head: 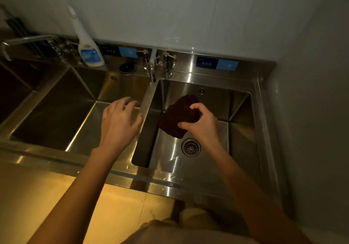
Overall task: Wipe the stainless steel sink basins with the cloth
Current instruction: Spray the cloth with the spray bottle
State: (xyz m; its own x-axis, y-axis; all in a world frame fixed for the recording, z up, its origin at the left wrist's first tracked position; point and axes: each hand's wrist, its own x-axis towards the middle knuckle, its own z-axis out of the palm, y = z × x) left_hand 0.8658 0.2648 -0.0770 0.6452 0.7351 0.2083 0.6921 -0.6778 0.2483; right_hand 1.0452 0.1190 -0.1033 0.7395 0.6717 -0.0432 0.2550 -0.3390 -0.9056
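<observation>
A dark brown cloth (177,114) is held above the right sink basin (239,149), over its left half. My right hand (201,123) grips the cloth's right edge with curled fingers and thumb. My left hand (120,120) hovers over the middle basin (62,115), close to the steel divider (146,104) between the two basins; its fingers are spread and relaxed and hold nothing. A round drain strainer (191,147) sits in the right basin's floor, just below the cloth.
A faucet spout (152,68) with two handles stands on the back ledge above the divider. A white spray bottle (88,45) and a round black plug (127,68) stand on the ledge at left. Another basin and a second faucet (28,41) lie far left. Walls close the back and right.
</observation>
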